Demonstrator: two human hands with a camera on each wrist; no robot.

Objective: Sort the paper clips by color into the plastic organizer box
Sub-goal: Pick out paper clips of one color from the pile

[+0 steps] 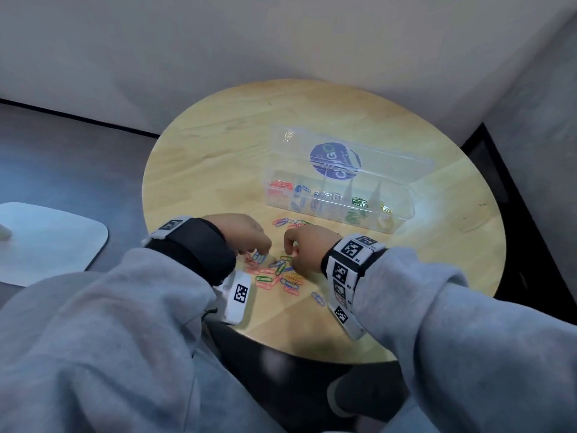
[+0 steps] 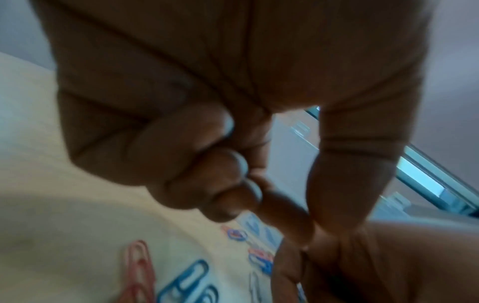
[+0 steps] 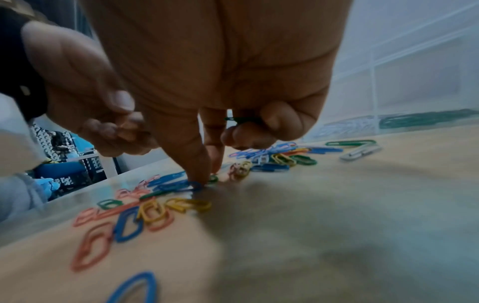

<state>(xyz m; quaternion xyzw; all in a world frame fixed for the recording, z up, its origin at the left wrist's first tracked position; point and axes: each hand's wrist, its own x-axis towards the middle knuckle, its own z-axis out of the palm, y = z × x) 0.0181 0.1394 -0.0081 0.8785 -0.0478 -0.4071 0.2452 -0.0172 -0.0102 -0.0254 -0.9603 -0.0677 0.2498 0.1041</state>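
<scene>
A loose pile of coloured paper clips (image 1: 281,276) lies on the round wooden table (image 1: 218,151), just in front of both hands. My right hand (image 1: 288,245) keeps a green paper clip (image 3: 241,119) tucked in its curled outer fingers. Its thumb and forefinger tips (image 3: 207,178) press down on a blue clip (image 3: 181,185) in the pile. My left hand (image 1: 265,245) hovers over the pile's left side with fingers curled, thumb meeting forefinger (image 2: 309,233); no clip shows in it. The clear organizer box (image 1: 337,214) stands open behind the pile, with red, blue, silver, green and yellow clips in separate compartments.
The box lid (image 1: 343,151) stands up behind the compartments, with a round purple sticker on it. A single blue clip (image 1: 318,298) lies apart near my right wrist. A white board (image 1: 46,239) lies on the floor to the left. Walls close in behind the table.
</scene>
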